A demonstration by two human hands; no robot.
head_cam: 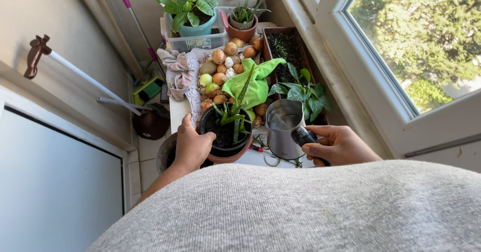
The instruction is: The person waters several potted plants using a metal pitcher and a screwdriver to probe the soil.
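My left hand (192, 145) grips the near left side of a terracotta pot (231, 155) with a black inner pot of dark soil and a spiky green plant (236, 112). My right hand (338, 145) holds the black handle (304, 137) of a small steel jug (282, 130), which stands upright just right of the pot. My grey-clad torso fills the bottom of the view and hides what lies below both hands.
Behind the pot lie several onions (218, 56) on a lace cloth, a green rag (259, 84), a long planter box (285, 46) with a leafy plant (305, 95), and two more potted plants (189, 12). A window frame (361, 76) runs along the right; mop handles (131, 12) lean at left.
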